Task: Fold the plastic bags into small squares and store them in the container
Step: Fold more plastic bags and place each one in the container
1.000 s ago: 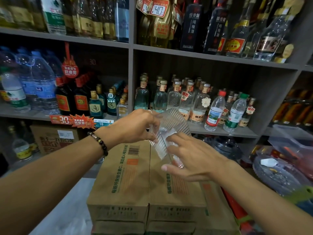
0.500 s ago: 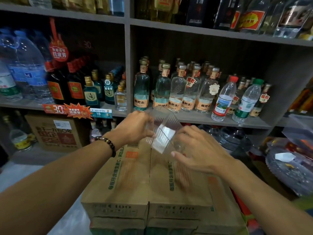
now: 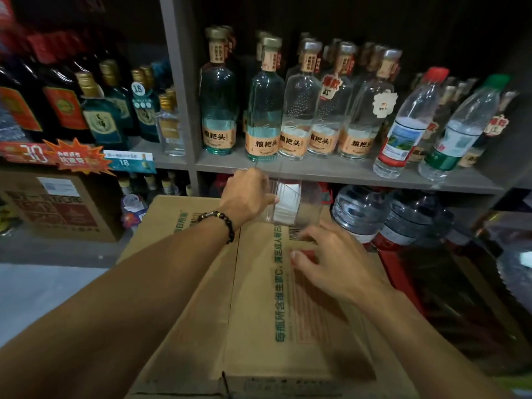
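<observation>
Storing step, it seems: the left hand (image 3: 248, 197) clamps the clear ribbed plastic container (image 3: 293, 203) holding a white folded bag (image 3: 285, 204), at twelve o'clock on the brown cardboard box (image 3: 259, 306). The right hand (image 3: 331, 260), fingers apart, hovers at four o'clock of it; next probably comes setting it down steadily.

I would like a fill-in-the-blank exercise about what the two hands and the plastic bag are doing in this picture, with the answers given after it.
1. The clear plastic bag is gripped by the ____ hand.
2. The beaded bracelet sits on the ____ wrist.
3. The right hand hovers with spread fingers over the cardboard ____.
4. The water bottle with the green cap stands to the ____ of the one with the red cap.

Missing words: left; left; box; right
</observation>
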Tool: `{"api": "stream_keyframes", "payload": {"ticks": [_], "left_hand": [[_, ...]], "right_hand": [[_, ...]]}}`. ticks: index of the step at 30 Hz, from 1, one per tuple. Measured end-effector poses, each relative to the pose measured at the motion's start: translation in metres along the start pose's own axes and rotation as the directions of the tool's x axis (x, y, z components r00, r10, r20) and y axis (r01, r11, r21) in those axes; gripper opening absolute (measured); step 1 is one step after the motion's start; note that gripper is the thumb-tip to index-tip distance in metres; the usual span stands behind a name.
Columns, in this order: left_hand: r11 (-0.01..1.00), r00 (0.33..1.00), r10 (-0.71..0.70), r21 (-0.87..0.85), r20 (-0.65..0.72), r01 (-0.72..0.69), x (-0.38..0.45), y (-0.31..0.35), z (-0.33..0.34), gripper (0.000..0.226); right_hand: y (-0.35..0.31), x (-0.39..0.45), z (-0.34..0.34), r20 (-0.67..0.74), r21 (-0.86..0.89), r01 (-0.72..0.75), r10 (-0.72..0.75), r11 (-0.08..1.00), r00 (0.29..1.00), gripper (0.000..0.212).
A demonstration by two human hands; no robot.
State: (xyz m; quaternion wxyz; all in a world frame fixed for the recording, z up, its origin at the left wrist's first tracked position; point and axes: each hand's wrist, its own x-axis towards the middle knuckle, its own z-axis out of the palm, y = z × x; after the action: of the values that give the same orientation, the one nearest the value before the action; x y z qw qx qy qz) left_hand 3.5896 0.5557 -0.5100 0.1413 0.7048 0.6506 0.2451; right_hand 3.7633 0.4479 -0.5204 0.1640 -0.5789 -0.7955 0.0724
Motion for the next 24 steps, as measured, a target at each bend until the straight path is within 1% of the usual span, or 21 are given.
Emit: {"api": "stream_keyframes", "payload": {"ticks": [2,5,6,8,12,15,19,24], "left_hand": [[1.000,1.000,0.012,0.007,-0.007,-0.012,0.000,0.001,0.000,0.031],[0.997,0.996,0.065,0.056,-0.062,-0.061,-0.014,0.000,-0.008,0.052],[0.995,0.993,0.082,0.058,-0.086,-0.077,-0.021,-0.002,-0.012,0.053],[0.994,0.990,0.093,0.060,-0.102,-0.088,-0.040,-0.008,-0.023,0.044],[0.983,0.992,0.122,0.144,-0.037,-0.115,-0.090,-0.028,-0.050,0.027],[0.976,0.995,0.095,0.193,0.033,-0.100,-0.135,-0.045,-0.074,0.018],[0.970,0.994,0.046,0.235,0.100,-0.069,-0.201,-0.068,-0.101,0.017],[0.972,0.988,-0.047,0.235,0.146,0.011,-0.291,-0.099,-0.116,0.017]], "right_hand": [[0.003,0.000,0.003,-0.002,0.022,-0.008,0.008,1.000,1.000,0.029],[0.001,-0.001,0.002,-0.009,0.033,-0.010,0.011,0.999,1.000,0.029],[-0.001,-0.002,0.001,-0.011,0.037,-0.010,0.010,0.999,1.000,0.030],[-0.009,-0.006,-0.002,-0.010,0.042,-0.006,0.007,0.999,1.000,0.030],[-0.036,-0.014,-0.009,0.007,0.052,0.011,-0.011,0.999,1.000,0.032],[-0.067,-0.025,-0.015,0.044,0.026,0.058,-0.059,0.998,0.997,0.032],[-0.115,-0.046,-0.016,0.077,0.036,0.134,-0.137,0.990,0.988,0.028],[-0.174,-0.073,0.006,0.120,0.095,0.190,-0.201,0.977,0.972,0.027]]}}
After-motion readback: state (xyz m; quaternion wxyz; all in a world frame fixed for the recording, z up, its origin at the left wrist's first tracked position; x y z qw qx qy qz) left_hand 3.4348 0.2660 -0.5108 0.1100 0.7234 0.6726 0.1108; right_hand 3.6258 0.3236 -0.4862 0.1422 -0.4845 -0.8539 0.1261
